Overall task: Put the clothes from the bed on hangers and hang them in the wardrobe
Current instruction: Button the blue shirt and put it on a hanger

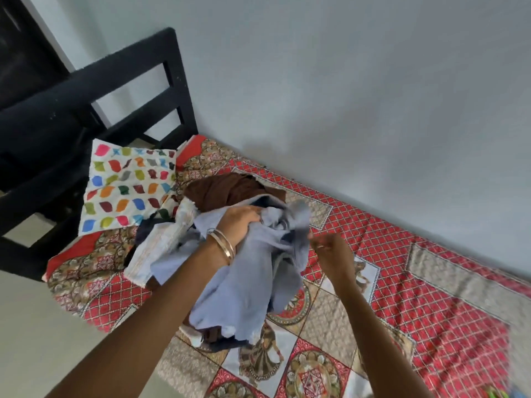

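Observation:
A pile of clothes lies on the bed (431, 282), which has a red patterned cover. On top is a light blue garment (247, 285). My left hand (238, 225) grips a bunch of its cloth near the top and lifts it. My right hand (330, 251) hovers just right of the garment, blurred, with fingers loosely curled and apart from the cloth. A brown garment (230, 188) lies behind the blue one. A pale whitish garment (163, 245) and dark cloth lie to the left. No hanger or wardrobe is in view.
A pillow (126, 188) with coloured shapes lies at the head of the bed. The black headboard (138, 90) stands behind it. A grey wall (344, 96) runs along the far side of the bed. Pale floor (43, 340) shows at lower left.

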